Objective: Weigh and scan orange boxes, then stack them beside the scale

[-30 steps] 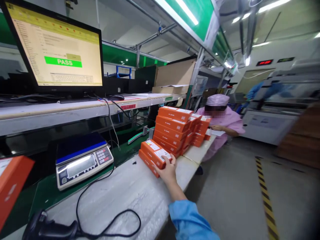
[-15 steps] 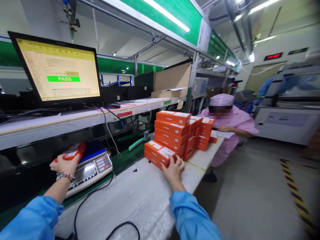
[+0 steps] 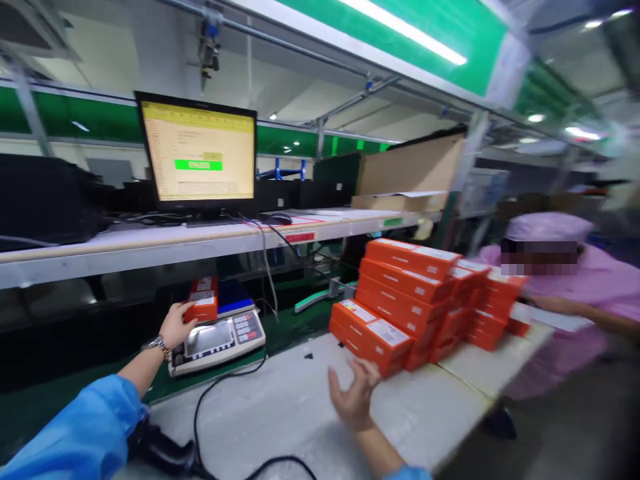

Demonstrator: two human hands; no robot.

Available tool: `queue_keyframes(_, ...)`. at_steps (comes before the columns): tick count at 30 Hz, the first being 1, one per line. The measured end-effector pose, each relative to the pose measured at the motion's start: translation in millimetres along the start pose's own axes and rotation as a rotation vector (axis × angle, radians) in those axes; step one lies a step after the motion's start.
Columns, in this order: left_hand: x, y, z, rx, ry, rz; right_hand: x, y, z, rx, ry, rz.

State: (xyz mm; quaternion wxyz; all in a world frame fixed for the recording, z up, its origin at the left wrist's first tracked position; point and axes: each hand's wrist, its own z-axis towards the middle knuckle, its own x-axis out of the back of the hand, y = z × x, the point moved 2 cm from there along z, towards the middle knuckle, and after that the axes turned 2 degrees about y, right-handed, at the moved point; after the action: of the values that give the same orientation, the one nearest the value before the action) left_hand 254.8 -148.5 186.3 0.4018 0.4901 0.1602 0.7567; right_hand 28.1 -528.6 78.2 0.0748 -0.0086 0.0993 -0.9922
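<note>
Head view, centre left: left hand (image 3: 176, 325) clasping an orange box (image 3: 201, 306) resting on the scale (image 3: 218, 335), long axis running away toward the shelf. Lower centre: right hand (image 3: 354, 397) spread and empty, just short of the stacked boxes (image 3: 395, 303) up-right.

Factory packing line, scale (image 3: 217, 337), stacked boxes (image 3: 400, 293)

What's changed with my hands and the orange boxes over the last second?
The right hand let go of the low stack of orange boxes and drew back, open. The left hand brought an orange box onto the scale. The stacks and monitor stayed put.
</note>
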Motion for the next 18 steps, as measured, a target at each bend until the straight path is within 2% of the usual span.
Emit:
queue_keyframes(1,4.6,-1,-1,-0.012,-0.028,-0.034,-10,-43,-3,0.004,-0.136,0.204)
queue_keyframes(2,9.5,-2,-3,-0.018,-0.041,-0.056,-20,-90,-8,0.028,-0.358,0.414)
queue_keyframes(4,21.7,-7,-10,-0.018,-0.016,-0.06,-35,-182,-25,0.111,-0.955,0.645)
queue_keyframes(6,38.3,-20,-25,-0.012,0.039,-0.058,-42,-255,-44,0.161,-1.414,0.617)
queue_keyframes(7,48.5,-28,-36,-0.004,0.077,-0.059,-45,-282,-52,0.172,-1.546,0.541)
queue_keyframes(9,71.9,-52,-67,0.036,0.177,-0.075,-54,-317,-62,0.175,-1.646,0.4)
queue_keyframes(12,106.9,-100,-125,0.185,0.407,-0.129,-74,-340,-68,0.147,-1.637,0.369)
queue_keyframes(15,129.2,-150,-174,0.393,0.651,-0.212,-99,-343,-68,0.03,-1.633,0.472)
queue_keyframes(18,136.8,-184,-195,0.521,0.794,-0.329,-120,-332,-56,-0.237,-1.599,0.697)
